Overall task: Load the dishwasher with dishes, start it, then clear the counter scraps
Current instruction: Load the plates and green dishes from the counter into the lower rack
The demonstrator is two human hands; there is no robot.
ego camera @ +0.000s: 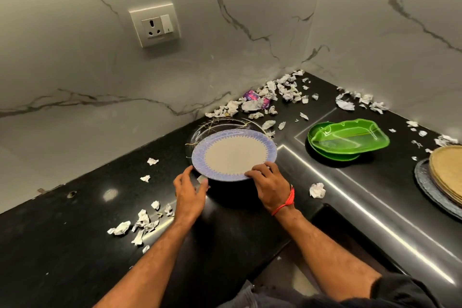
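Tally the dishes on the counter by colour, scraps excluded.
Blue-rimmed round plate, held at its near rim by the right hand, left hand beside its edge: 1
Clear glass plate beneath it: 1
Green leaf-shaped plastic plates, stacked: 2
Tan round plates, stacked at the frame edge: count unclear
Grey round plate under them: 1
Total countable: 5

The black counter [75, 245] at the lower left of the frame has open room between small paper scraps [143, 220]. At the upper right, more scraps [287, 90] crowd the corner, and green dishes [350, 137] and a stack of flat mats [447, 172] block the right side.
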